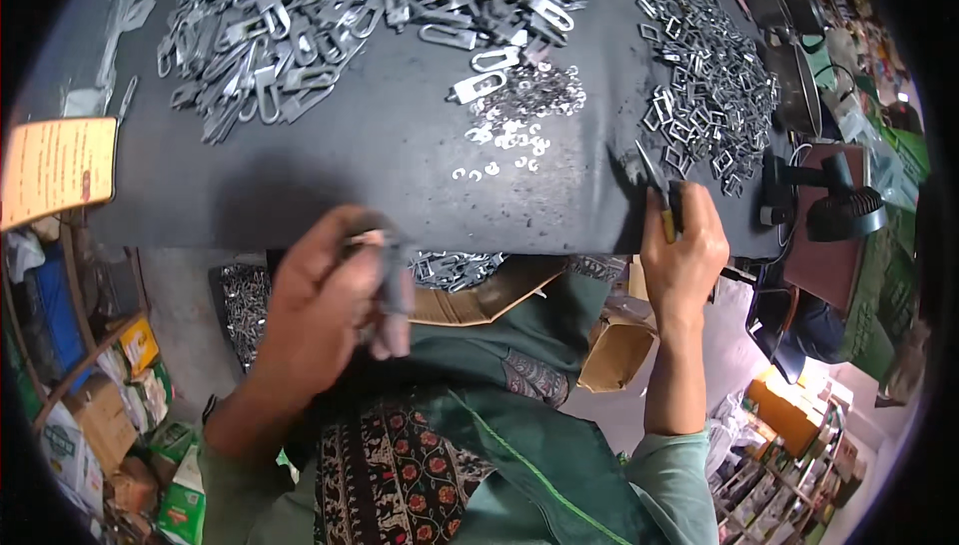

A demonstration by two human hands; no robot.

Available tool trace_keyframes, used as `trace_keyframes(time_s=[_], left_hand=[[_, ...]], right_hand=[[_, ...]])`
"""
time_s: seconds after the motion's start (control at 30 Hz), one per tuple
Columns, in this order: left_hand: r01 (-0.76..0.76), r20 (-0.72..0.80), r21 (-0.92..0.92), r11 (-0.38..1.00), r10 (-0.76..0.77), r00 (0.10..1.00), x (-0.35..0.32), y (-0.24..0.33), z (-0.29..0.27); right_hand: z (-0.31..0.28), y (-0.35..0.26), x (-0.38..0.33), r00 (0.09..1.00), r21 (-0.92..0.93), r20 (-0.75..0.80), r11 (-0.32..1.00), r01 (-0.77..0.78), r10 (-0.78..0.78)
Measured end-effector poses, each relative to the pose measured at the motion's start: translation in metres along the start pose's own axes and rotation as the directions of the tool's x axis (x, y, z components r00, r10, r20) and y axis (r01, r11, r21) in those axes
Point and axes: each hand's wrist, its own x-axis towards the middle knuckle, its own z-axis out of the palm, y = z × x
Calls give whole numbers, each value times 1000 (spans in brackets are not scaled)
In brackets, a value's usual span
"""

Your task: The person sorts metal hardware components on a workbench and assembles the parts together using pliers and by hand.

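Observation:
My left hand (325,310), slightly blurred, is closed around a dark grey metal piece (392,280) in front of the table's near edge; its full shape is hidden by my fingers. On the right, my right hand (686,255) grips pointed-nose pliers (669,222) with a yellow handle, their tip directed away from me over the tabletop. Small shiny C-shaped clips (514,135) lie scattered mid-table between my hands. Just beyond the pliers spreads a pile of small square metal frames (709,75). Long slotted metal parts (290,40) are heaped at the far left and centre.
The dark tabletop (400,170) carries a yellow printed card (70,170) at its left edge. A small black fan (844,213) stands at the right edge. Below are a cardboard box (479,307) of metal parts near my lap and a dark container (243,315) of small pieces.

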Motion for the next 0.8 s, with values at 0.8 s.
trace_keyframes(time_s=[0.8], left_hand=[[197,217,84,977,-211,953,2,-24,12]], right_hand=[[-35,-81,1,802,803,417,586,-105,-428]])
